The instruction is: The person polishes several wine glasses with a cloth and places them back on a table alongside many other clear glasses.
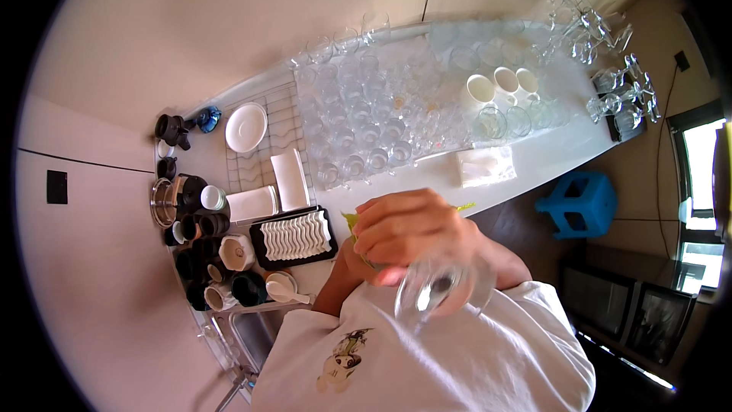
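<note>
Before my chest, my right hand has its fingers curled over a yellow-green cloth, whose patterned edge also shows beyond the wrist. My left hand is close under it and mostly hidden, so its grip does not show. A clear glass, apparently stemmed, is at the lower side of the hands, tilted and blurred. How it is held cannot be told. Beyond the hands, rows of clear glasses cover part of the white counter.
White mugs and a clear plastic packet lie to the right, with stemware at the far end. Left are a wire rack, white dishes, a black tray, dark cups and a sink. A blue stool stands right.
</note>
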{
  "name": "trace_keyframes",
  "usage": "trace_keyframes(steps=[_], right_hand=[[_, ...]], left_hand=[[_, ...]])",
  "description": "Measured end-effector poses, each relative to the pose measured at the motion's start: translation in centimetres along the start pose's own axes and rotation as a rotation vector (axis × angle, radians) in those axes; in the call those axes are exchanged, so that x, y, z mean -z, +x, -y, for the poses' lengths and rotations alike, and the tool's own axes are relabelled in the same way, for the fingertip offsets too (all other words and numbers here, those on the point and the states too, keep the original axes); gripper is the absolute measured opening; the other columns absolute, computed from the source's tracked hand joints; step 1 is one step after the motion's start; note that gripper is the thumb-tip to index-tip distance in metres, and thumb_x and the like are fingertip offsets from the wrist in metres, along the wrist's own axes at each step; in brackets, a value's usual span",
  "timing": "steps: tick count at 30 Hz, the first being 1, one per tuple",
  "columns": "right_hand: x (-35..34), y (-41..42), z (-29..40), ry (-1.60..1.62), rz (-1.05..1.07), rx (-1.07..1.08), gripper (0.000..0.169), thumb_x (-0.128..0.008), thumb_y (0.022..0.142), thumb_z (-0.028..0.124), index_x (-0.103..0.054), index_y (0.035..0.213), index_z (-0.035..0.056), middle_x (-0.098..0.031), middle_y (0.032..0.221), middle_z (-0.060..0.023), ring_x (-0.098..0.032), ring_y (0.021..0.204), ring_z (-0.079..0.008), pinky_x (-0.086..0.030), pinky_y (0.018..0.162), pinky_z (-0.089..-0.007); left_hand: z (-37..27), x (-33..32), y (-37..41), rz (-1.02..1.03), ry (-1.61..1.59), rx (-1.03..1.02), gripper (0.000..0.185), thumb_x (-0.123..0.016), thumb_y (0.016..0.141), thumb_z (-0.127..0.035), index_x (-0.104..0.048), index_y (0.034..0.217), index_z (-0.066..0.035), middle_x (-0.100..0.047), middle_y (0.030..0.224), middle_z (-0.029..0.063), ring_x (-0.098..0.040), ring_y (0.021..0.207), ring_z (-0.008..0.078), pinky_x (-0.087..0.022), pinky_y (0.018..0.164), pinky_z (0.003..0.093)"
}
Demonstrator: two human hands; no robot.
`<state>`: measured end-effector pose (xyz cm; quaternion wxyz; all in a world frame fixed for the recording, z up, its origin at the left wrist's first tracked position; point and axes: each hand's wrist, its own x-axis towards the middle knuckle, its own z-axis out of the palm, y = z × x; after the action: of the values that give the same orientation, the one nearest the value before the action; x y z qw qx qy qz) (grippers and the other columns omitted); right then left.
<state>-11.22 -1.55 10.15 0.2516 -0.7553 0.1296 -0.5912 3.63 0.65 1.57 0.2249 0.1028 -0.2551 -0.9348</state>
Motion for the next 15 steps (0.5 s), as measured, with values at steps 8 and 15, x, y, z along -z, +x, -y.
trace_keyframes(steps=[8, 15], right_hand=[[1.6, -0.3, 0.4, 0.374, -0.648, -0.911, 0.023, -0.044, 0.089, 0.008, -0.054, 0.071, -0.0026, -0.061, 0.073, -0.0187, -0.062, 0.07, -0.0257, -0.049, 0.067, -0.0332], [2.9, -0.9, -1.6, 0.323, -0.782, -1.051, 0.027, -0.046, 0.09, 0.015, -0.052, 0.069, -0.0014, -0.059, 0.069, -0.0183, -0.062, 0.067, -0.0286, -0.05, 0.064, -0.0364]], left_hand=[[0.0, -2.4, 0.8, -0.176, 1.46, -0.397, 0.035, -0.063, 0.078, -0.005, -0.053, 0.111, -0.003, -0.058, 0.103, 0.0094, -0.055, 0.096, 0.0227, -0.044, 0.082, 0.0339], [0.5, -2.0, 3.1, -0.188, 1.062, -0.402, 0.025, -0.062, 0.077, -0.004, -0.056, 0.101, -0.002, -0.06, 0.087, 0.0083, -0.058, 0.079, 0.022, -0.046, 0.072, 0.0332]])
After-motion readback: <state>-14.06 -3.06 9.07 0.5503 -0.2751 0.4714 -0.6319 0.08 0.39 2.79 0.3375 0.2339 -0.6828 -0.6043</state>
